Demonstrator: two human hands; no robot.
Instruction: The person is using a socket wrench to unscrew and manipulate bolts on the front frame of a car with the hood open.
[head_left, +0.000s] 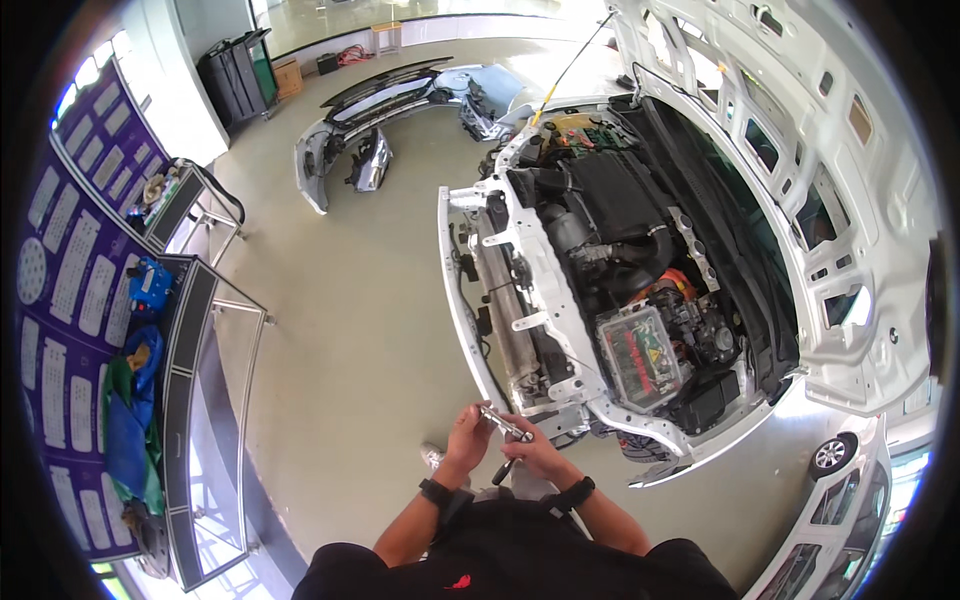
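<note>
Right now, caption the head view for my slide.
Left hand and right hand hold a metal tool beside a white car, hood raised.

"What's on my feed?"

"A slim, shiny, rod-shaped silver metal tool (505, 423), up in mid-air, slanting from the left hand (464, 440) down to the right hand (541, 456), thicker at its lower end!"

"And below?"

"I've got a stubby black handle (503, 471) poking out beneath the right hand, tilted; any join is hidden from me."
</note>
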